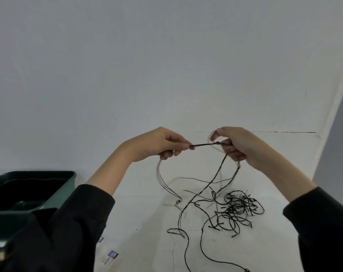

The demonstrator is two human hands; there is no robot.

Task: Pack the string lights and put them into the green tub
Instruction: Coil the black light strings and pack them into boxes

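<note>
Well right of the green tub [64,188], the left hand [166,145] and right hand [237,146] are each pinching, fingers curled, a taut stretch of the string lights [237,208], most lying tangled (packing barely begun, I'd judge).

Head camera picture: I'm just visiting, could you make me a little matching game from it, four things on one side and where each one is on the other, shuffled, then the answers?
Things:
1. green tub
2. string lights
3. left hand
4. small printed card

Places:
A. raised, fingers pinching a taut stretch of the lights
B. flat on the white table, near the bottom edge
C. at the far left, open side up
D. mostly tangled on the table at the right

Pairs: 1-C, 2-D, 3-A, 4-B.
</note>
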